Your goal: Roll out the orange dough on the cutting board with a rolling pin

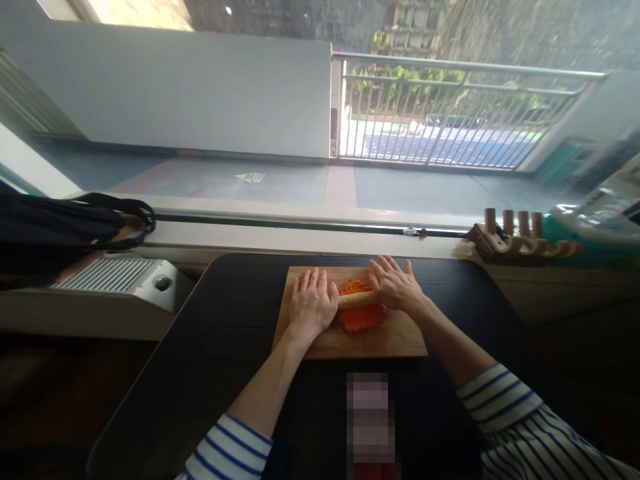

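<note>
A pale wooden rolling pin [356, 300] lies crosswise over a flattened orange mass [361, 319] on a wooden board [305, 347]. The orange stuff looks crumbly beyond the pin and smoother on the near side; its kind cannot be told. My left hand [314, 301] lies flat over the pin's left end, palm down, fingers stretched forward. Over the right end rests my right hand [395, 283], also palm down with its fingers extended past the pin. Both ends of the pin are hidden under the hands.
The board lies on a black table [220, 353] against a window sill [280, 239]. A wooden rack with pegs [520, 243] and a teal-based clear container [590, 220] stand at the right. On the left are a dark bag [65, 223] and a white slatted unit [120, 277]. A pixelated patch covers the bottom middle.
</note>
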A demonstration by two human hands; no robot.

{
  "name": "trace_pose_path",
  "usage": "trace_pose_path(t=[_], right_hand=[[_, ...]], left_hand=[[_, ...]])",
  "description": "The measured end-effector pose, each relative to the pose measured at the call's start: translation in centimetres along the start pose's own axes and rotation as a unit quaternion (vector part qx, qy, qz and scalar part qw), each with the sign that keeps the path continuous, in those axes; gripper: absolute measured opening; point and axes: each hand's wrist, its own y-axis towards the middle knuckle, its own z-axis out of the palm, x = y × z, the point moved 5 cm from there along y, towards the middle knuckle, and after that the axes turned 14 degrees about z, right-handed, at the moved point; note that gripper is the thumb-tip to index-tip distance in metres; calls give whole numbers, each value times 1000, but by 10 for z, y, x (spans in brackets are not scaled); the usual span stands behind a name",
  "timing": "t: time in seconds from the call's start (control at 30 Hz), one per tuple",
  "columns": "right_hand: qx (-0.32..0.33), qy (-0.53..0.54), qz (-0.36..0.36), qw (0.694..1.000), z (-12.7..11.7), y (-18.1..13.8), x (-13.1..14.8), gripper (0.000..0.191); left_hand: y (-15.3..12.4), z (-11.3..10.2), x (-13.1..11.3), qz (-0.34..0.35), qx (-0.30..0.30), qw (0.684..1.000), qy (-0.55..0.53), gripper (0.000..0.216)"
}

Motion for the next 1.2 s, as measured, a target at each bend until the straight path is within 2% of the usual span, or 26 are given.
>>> trace_pose_path(t=[0.17,0.53,0.87,1.2], right_hand=[[-17,3,-18,1000,-3,7,3,54],[-45,-34,-35,998,5,-27,-4,52],[-10,-19,-43,999,-4,10,5,55],[-12,18,-48,999,-8,25,11,53]], left_hand=[[2,1,1,-4,0,1000,-5,51],[-24,-13,-19,34,-36,999,10,51],[-6,-3,-3,-4,-31,999,6,50],[2,-8,2,-27,-45,999,5,48]])
